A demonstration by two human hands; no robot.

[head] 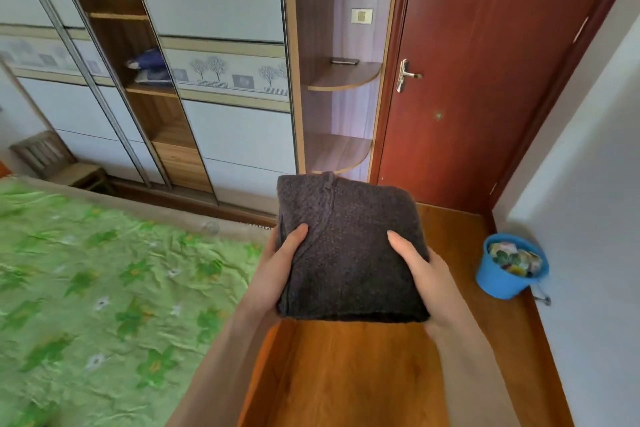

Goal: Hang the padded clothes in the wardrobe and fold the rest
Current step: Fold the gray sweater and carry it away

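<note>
Dark grey knitted wool, folded into a thick square, is the folded sweater (pixel 349 253), carried in the air at the middle of the view above the wooden floor (pixel 346 374). Left hand (pixel 277 267) grips its left edge, thumb curled on top and fingers hidden beneath; right hand (pixel 420 274) grips the right edge the same way.

At 9 o'clock from the hands lies the bed (pixel 104 288), spread with a crumpled green floral sheet. At 3 o'clock, against the white wall (pixel 588 184), stands a blue bucket (pixel 502 281) filled with small colourful items too blurred to identify.

At 11 o'clock stands the wardrobe (pixel 214 45) with pale sliding panels; through its open gap a blue bundle (pixel 149 68) rests on a wooden shelf. At 12 o'clock are rounded corner shelves (pixel 339 76), one bearing a dark flat object (pixel 344 61). At 1 o'clock is a reddish-brown door (pixel 485 80). Far off at 10 o'clock sits a small wooden chair (pixel 59 163).
</note>
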